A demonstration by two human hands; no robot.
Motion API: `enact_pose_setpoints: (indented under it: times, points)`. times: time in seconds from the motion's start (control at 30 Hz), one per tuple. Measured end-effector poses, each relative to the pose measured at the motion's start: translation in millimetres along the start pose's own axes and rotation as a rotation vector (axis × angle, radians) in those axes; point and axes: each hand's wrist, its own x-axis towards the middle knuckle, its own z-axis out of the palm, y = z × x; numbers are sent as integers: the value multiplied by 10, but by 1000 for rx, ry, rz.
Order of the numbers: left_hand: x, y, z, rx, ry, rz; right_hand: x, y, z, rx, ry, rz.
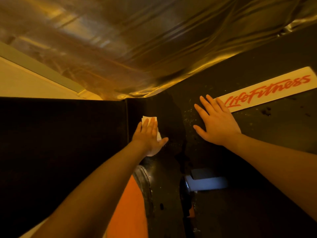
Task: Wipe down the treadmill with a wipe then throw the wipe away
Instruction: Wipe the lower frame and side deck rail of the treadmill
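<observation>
We lean over the dusty black treadmill [257, 134]. Our right hand [217, 124] lies flat, fingers spread, holding nothing, beside the Life Fitness label [267, 90]. Our left hand [151, 134] presses the white wipe [147, 119] flat, left of centre. Light pressure could let it slip, smearing grit.

The left hand [148, 134] lies flat on the wipe [148, 119], which sits on the treadmill [171, 121] surface. The right hand [217, 123] lies flat on the treadmill to the right of it, well apart. A logo strip [267, 91] runs off to the right, its near end under the right fingertips. Plastic sheeting [137, 48] lies beyond both hands.
</observation>
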Motion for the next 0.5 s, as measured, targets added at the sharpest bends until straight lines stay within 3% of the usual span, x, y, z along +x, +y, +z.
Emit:
enact_pose_setpoints:
  times: [0.1,0.2,0.37,0.5]
  points:
    - [-68,385,270,-354,113,-18,2,-10,-9,-7,-14,-1]
    - [-177,669,450,-496,199,-12,-1,-27,-22,-14,-5,3]
    - [-289,455,557,-283,267,-83,2,-13,-40,-18,-14,-5]
    - [-384,217,532,75,249,-205,-9,-6,-42,-19,-13,-11]
